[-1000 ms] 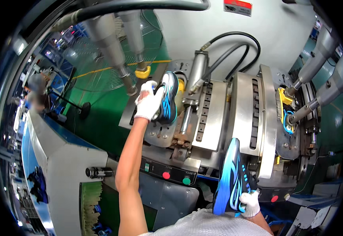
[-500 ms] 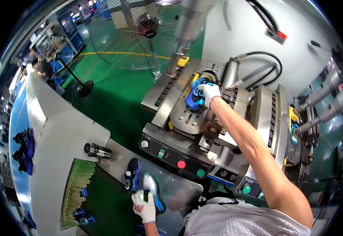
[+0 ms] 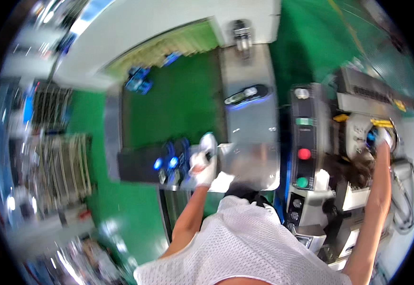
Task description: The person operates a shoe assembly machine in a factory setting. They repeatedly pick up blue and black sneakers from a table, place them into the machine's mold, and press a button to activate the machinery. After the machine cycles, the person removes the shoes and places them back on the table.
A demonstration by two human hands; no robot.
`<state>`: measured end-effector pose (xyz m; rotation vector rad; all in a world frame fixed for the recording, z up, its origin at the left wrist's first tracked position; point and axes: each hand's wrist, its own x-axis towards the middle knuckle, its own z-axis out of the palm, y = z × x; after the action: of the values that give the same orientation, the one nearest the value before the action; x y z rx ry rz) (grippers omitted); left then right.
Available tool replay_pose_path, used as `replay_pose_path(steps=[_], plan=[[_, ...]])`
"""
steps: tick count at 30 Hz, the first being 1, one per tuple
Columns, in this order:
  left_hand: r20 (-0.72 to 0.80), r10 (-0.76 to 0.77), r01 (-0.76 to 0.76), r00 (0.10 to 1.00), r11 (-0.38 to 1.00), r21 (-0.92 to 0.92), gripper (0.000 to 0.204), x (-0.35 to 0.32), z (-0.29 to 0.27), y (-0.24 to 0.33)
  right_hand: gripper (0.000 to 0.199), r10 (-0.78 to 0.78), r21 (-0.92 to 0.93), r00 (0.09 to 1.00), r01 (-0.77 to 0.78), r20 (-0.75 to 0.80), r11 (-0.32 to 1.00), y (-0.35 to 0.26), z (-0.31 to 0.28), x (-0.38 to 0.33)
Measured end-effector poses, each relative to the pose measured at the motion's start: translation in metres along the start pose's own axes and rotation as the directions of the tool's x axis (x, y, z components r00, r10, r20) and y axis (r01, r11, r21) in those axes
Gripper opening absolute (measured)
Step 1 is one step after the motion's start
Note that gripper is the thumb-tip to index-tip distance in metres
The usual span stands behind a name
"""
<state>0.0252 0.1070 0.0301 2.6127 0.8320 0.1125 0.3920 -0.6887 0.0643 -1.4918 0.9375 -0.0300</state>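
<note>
My left hand, in a white glove, is closed round a pale grey shoe at the edge of the metal shelf. Right beside it stand several dark shoes with blue soles. Another black shoe with a blue sole lies alone on the shelf's farther part. My right arm stretches far right to the machine, where my gloved right hand is at a blue shoe on the metal fixture. Motion blur hides the right fingers' grip.
The metal shelf runs beside the machine's control panel with its red and green buttons. A steel flask stands at the shelf's far end. Blue shoes sit by a bristled opening. Wire racks stand at left.
My view has swung left, so the shelf is now central and the machine far right. My left hand, with the pale shoe, is now beside the dark shoes. The right stays at the machine.
</note>
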Motion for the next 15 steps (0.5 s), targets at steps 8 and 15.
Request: replay_pose_path(steps=[8, 15], plan=[[0.139, -0.060, 0.069, 0.989, 0.996, -0.065, 0.062, -0.038, -0.020, -0.044, 0.073, -0.460, -0.770, 0.882, 0.365, 0.106, 0.524, -0.036, 0.112, -0.145], [0.259, 0.318, -0.198, 0.912, 0.895, -0.400, 0.073, 0.012, -0.054, -0.061, 0.093, -0.678, -0.616, 0.638, 0.711, 0.365, 0.339, 0.142, 0.172, -0.504]])
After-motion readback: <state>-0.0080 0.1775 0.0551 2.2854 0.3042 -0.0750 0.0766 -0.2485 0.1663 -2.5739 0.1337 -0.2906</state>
